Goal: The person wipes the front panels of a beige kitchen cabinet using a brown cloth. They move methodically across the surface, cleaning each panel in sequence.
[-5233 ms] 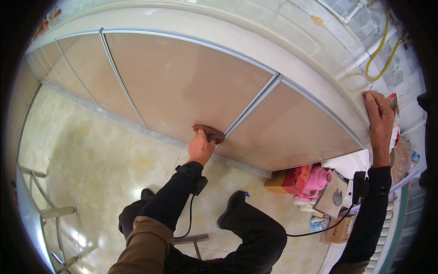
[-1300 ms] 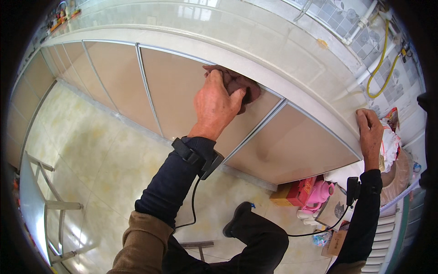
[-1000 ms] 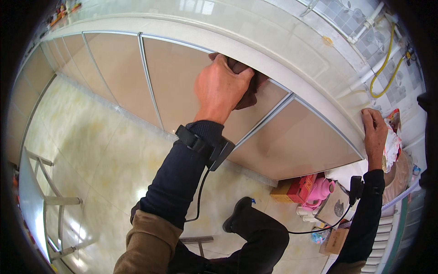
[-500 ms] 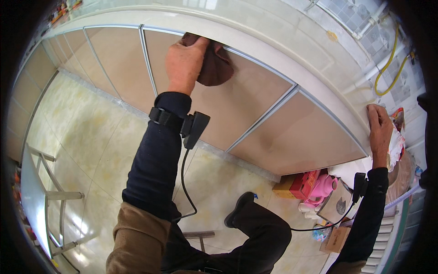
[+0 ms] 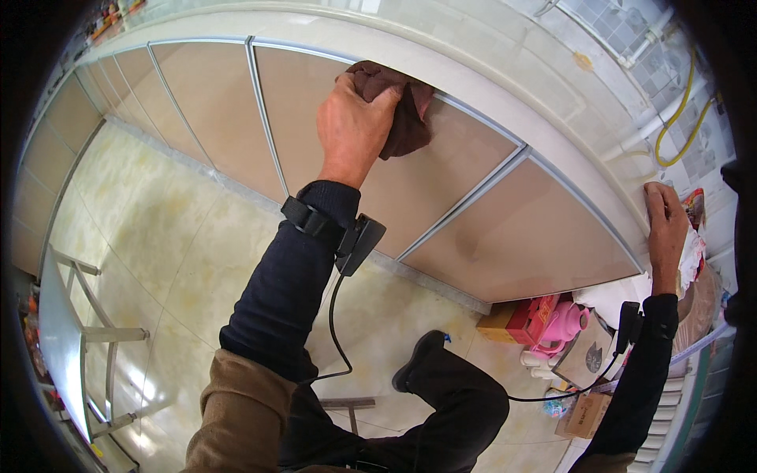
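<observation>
A dark brown cloth (image 5: pixel 408 126) is bunched in my left hand (image 5: pixel 356 130), whose fingers are closed around it. The cloth presses on the upper part of a beige cabinet door (image 5: pixel 347 79), just below the pale countertop (image 5: pixel 473 98). Part of the cloth hangs loose to the right of my fingers. At the far right, my right hand (image 5: pixel 668 225) grips the end of the countertop with bent fingers; its fingertips are partly hidden.
Beside the cabinet's right end stand a red and yellow box (image 5: pixel 524 319) and a pink thermos jug (image 5: pixel 564 325). A cardboard box (image 5: pixel 587 414) lies nearer. A metal-legged table (image 5: pixel 63 347) stands left. A yellow hose (image 5: pixel 674 126) hangs at the upper right.
My left hand has slid the cloth to the right along the top of the cabinet door. My right hand stays at the countertop's end.
</observation>
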The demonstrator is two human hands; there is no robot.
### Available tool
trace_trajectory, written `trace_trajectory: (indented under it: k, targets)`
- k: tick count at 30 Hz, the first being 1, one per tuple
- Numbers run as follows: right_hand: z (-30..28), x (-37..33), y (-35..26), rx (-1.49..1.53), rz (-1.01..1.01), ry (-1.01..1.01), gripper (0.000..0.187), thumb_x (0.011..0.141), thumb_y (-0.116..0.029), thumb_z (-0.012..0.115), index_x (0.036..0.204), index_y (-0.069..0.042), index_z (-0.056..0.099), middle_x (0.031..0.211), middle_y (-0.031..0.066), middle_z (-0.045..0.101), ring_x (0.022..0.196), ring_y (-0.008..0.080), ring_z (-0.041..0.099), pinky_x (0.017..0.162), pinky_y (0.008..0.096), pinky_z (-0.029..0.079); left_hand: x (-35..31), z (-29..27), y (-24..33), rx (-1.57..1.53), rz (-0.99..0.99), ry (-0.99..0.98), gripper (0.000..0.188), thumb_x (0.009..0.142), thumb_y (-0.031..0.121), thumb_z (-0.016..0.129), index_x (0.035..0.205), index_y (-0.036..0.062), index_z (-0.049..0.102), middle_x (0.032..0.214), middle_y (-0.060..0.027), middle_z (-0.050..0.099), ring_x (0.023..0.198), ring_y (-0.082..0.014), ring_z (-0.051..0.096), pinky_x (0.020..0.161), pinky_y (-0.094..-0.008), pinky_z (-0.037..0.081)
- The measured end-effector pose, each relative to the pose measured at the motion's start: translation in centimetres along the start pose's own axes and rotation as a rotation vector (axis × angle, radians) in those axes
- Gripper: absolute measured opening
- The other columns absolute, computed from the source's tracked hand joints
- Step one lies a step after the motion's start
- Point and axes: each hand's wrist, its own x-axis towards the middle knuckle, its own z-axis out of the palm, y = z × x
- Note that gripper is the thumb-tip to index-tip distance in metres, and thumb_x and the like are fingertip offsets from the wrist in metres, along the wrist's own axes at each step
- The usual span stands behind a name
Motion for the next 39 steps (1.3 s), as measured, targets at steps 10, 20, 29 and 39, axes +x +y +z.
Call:
trace_trajectory:
  k: [10,20,29,39]
  targets:
    - [-0.5,0.3,1.1,-0.058,-0.048,-0.027,0.032,0.102,-0.024,0.061,0.113,0.004,0.071,0.109,0.0093,0.073,0.102,0.0165,0.063,0.097,0.0292,0.046,-7.8,1.0,-11.6,0.249,-0.001,-0.202,0.043,0.081,0.015,0.078,0.109,-0.0003,0.048,0.11,-0.0246,0.062,0.104,-0.0484,0.061,0.084,-0.0526,0.051]
    - [-0.7,0.6,1.9,-0.014,-0.02,-0.06,0.03,0.102,-0.022,0.061,0.112,0.005,0.071,0.108,0.01,0.072,0.101,0.016,0.063,0.096,0.0288,0.046,-13.7,2.3,-21.5,0.397,-0.219,-0.364,0.049,0.083,0.021,0.076,0.111,0.0001,0.042,0.115,-0.0268,0.058,0.104,-0.0486,0.061,0.082,-0.0553,0.053]
    - [-0.3,0.0,0.4,-0.009,-0.06,-0.017,0.025,0.1,-0.019,0.064,0.106,0.003,0.07,0.096,0.0068,0.071,0.09,0.0142,0.062,0.085,0.0283,0.048,-11.7,2.0,-20.1,0.331,-0.035,-0.198,0.041,0.084,0.011,0.069,0.111,-0.0027,0.041,0.117,-0.0316,0.052,0.099,-0.0528,0.061,0.081,-0.0553,0.053]
    - [0.0,-0.1,0.2,0.03,-0.052,-0.006,0.024,0.1,-0.02,0.064,0.106,0.003,0.07,0.094,0.0051,0.069,0.083,0.0117,0.059,0.079,0.0277,0.047,-2.2,-0.8,-2.1,0.079,0.446,-0.008,0.039,0.088,0.013,0.063,0.117,-0.0048,0.044,0.11,-0.0257,0.05,0.097,-0.0445,0.056,0.086,-0.0513,0.049]
